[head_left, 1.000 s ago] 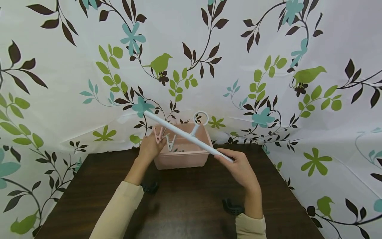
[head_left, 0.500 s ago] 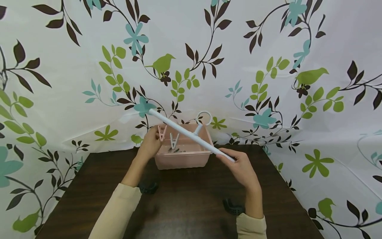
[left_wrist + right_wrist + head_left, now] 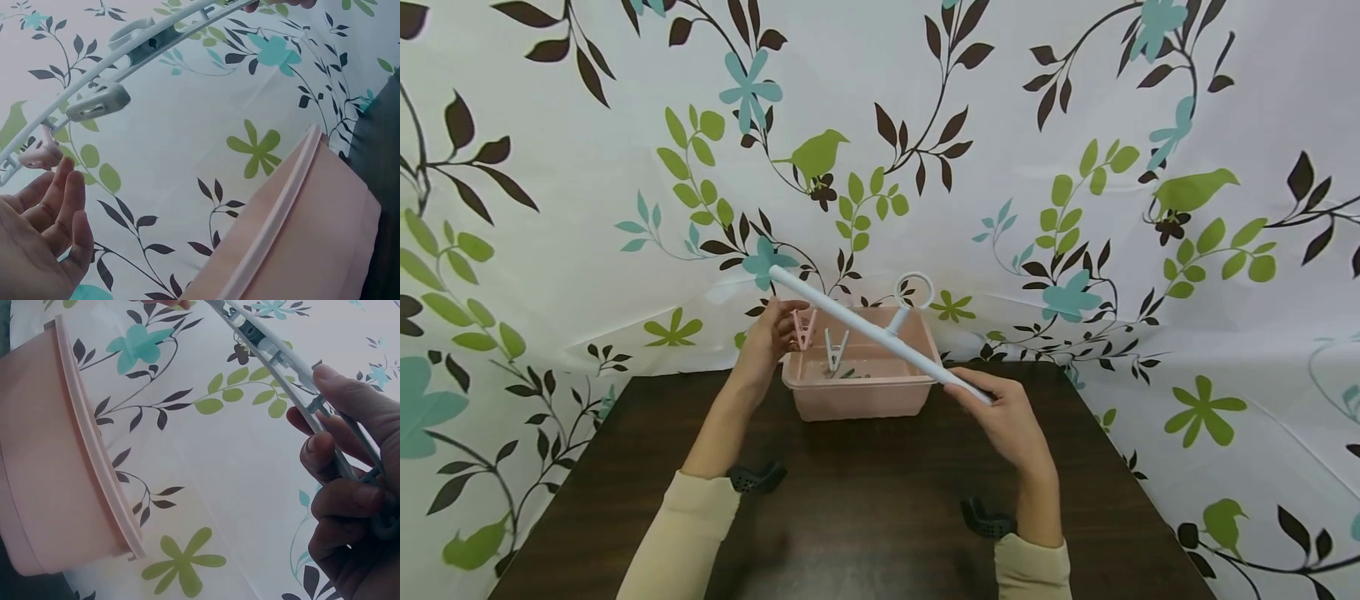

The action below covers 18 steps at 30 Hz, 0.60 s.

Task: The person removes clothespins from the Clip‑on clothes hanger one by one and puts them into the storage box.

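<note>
A white clip hanger [image 3: 855, 322] with a ring-shaped hook slants over the pink basin. My right hand [image 3: 1007, 417] grips its lower right end, with fingers wrapped round the bar in the right wrist view. A pink clip [image 3: 805, 328] and a white clip [image 3: 836, 348] hang from the bar. My left hand [image 3: 762, 350] is beside the pink clip at the hanger's left part. In the left wrist view its loosely bent fingers [image 3: 65, 194] lie just under that clip, pinching nothing; whether a fingertip touches it I cannot tell.
The pink basin [image 3: 861, 402] stands at the back of the dark wooden table [image 3: 865, 517], with small dark items inside. Behind it hangs a patterned sheet [image 3: 910, 225] with leaves, flowers and birds. A black wrist mount [image 3: 987, 518] shows near the right sleeve.
My left hand, at the pink clip a second ago, has drawn away to the left and its fingers have spread. The right hand keeps its hold on the hanger, which stays nearly still.
</note>
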{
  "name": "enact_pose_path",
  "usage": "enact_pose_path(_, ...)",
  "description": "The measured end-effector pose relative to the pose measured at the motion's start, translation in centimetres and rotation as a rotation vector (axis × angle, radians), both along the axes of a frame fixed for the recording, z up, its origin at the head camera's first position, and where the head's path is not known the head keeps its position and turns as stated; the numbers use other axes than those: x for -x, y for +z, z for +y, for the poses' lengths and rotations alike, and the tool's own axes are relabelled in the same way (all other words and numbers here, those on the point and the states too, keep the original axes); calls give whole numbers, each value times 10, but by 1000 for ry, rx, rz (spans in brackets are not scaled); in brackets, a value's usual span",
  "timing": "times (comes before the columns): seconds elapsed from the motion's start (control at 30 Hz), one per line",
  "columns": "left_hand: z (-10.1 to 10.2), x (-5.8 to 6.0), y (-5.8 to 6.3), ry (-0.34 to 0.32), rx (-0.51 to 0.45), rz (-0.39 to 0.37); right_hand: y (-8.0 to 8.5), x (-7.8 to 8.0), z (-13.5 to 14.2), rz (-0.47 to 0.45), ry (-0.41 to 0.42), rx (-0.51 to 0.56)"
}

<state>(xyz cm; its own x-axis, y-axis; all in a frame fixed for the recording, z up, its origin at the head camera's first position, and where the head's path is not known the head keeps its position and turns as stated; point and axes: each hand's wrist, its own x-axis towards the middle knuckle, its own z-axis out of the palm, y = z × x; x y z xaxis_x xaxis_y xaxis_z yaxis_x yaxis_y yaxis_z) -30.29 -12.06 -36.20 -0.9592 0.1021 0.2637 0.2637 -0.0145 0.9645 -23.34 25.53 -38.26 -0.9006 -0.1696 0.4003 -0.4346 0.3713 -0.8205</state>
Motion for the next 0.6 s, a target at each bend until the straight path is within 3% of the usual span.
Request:
enact_pose_path(0.27, -4, -8, -7, 74, -25, 137, 0, -1, -4, 12, 11, 0)
enact_pose_path(0.5, -6, -14, -11, -23, -170, 118, -2, -1, -9, 3, 31, 1)
enact_pose_path(0.6, -7, -16, -10, -52, -178, 123, -1, -1, -11, 15, 37, 0)
